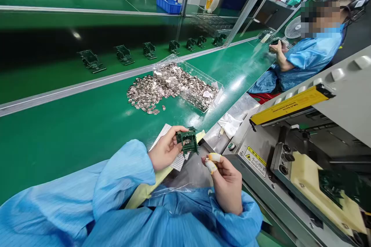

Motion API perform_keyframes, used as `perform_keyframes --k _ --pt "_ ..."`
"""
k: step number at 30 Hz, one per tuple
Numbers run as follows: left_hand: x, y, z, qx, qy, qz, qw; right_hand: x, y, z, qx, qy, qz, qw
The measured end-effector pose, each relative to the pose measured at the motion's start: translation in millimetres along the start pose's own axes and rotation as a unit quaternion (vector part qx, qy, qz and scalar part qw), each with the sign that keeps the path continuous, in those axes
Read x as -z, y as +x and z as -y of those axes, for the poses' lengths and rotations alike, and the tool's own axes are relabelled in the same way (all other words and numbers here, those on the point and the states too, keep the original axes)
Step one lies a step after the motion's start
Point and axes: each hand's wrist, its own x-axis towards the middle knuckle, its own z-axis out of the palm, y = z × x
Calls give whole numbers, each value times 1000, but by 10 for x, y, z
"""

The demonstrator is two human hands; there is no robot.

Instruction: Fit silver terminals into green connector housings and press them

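Note:
My left hand (168,148) grips a dark green plastic frame (188,141) by its left side, with fingers and thumb closed on it. Some small silvery bits show inside the frame's opening. Just to the right and below is my right hand (224,179), apart from the frame. Its thumb and forefinger wear white and orange tape and are brought together at the tips; whether something small sits between them I cannot make out. Beneath the left hand lies a white gridded sheet (178,163). Beyond the hands, small metal pieces (145,92) are heaped beside and inside a clear plastic box (191,98).
Several green frames (124,54) stand in a row on the conveyor past the metal rail. At right, a machine with a yellow bar (292,104) and a warning label (255,161) stands close to my right hand. A co-worker in blue (314,52) sits further along the bench.

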Motion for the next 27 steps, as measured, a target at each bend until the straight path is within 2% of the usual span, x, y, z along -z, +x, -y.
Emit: perform_keyframes --k 3,8,13,20,27 --pt "-19 -31 31 1 10 -3 1000 -123 36 36 34 -1 0 999" --pt "-21 -71 97 0 48 8 999 -327 112 7 137 -52 -33 989" --pt "-25 -93 101 -13 79 25 997 -490 145 13 183 -105 -57 976" --pt "-33 -110 84 -2 118 19 993 -555 153 43 192 -154 -75 966" --pt "-29 -114 49 -16 166 21 986 -549 141 35 166 -132 -70 975"
